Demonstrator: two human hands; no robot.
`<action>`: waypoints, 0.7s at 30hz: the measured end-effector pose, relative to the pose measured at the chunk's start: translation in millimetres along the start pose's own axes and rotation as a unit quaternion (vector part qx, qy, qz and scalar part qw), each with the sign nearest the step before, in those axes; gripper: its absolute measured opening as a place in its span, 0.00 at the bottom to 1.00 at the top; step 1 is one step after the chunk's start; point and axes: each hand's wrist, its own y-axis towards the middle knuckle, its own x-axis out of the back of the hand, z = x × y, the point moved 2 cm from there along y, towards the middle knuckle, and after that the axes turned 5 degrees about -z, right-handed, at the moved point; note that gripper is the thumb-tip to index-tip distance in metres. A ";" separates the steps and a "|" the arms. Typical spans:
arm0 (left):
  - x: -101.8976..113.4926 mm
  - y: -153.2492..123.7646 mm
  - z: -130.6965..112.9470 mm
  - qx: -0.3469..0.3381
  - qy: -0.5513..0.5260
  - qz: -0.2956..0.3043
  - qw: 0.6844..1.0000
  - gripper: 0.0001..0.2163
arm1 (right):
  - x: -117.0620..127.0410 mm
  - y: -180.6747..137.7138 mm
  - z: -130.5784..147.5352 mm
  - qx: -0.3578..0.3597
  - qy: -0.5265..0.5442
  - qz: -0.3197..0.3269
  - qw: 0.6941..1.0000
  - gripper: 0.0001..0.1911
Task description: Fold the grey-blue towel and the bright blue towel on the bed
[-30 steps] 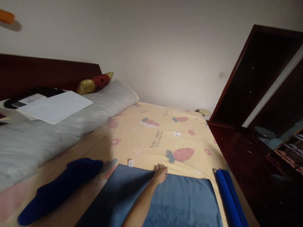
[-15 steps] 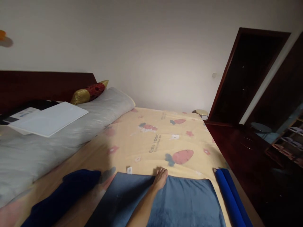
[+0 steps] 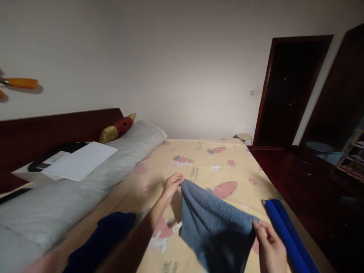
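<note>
I have the grey-blue towel point(image 3: 212, 222) lifted clear of the yellow bedsheet point(image 3: 227, 167), my left hand point(image 3: 171, 184) pinching one top corner and my right hand point(image 3: 269, 246) gripping the other. Spread apart like this, the hands let it hang open between them. A dark blue cloth point(image 3: 102, 242) lies to the left and a blue roll point(image 3: 287, 235) sits at the right bed edge.

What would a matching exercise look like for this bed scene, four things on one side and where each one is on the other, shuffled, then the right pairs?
Things:
1. grey-blue towel
2. bright blue roll
3. red and gold cushion
4. white flat board

Places:
A. on the long grey bolster, near the headboard
B. held up off the bed between the left hand and the right hand
C. along the right edge of the yellow carrot-print sheet
D. against the headboard, at the bolster's far end

Pairs: 1-B, 2-C, 3-D, 4-A
</note>
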 end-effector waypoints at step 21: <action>99.5 -92.6 -108.9 -0.016 0.019 -0.031 0.999 0.20 | 8.3 117.8 115.8 0.183 -0.086 0.180 0.963 0.28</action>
